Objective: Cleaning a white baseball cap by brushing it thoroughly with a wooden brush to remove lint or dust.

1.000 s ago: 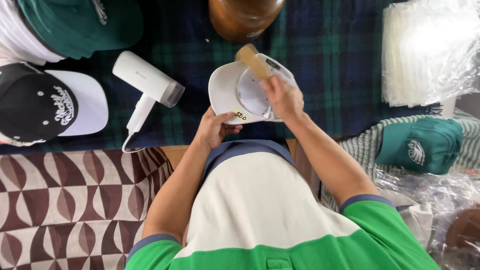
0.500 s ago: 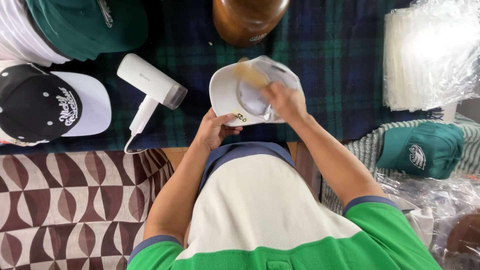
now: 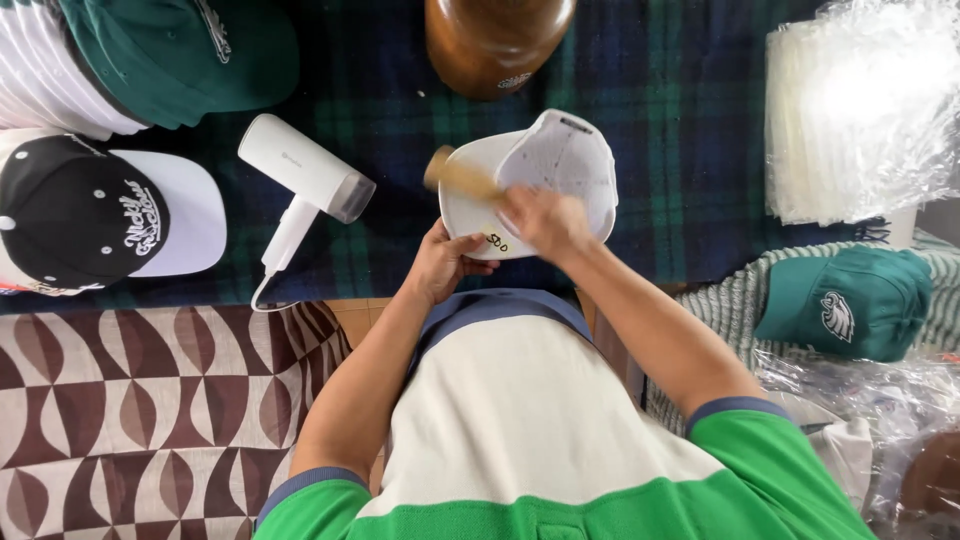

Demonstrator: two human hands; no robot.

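The left hand (image 3: pixel 440 262) grips the brim of a white cap (image 3: pixel 545 175) turned inside up, at the near edge of the plaid cloth (image 3: pixel 700 120). The right hand (image 3: pixel 545 220) is clenched around a wooden brush (image 3: pixel 460 177), its head blurred over the cap's inside. This looks like the brushing step; the next stroke calls for a firm hold on the brim. A white hair dryer (image 3: pixel 305 185) lies left, a black-and-white cap (image 3: pixel 90 215) by the left edge, a green cap (image 3: pixel 845 310) at the right.
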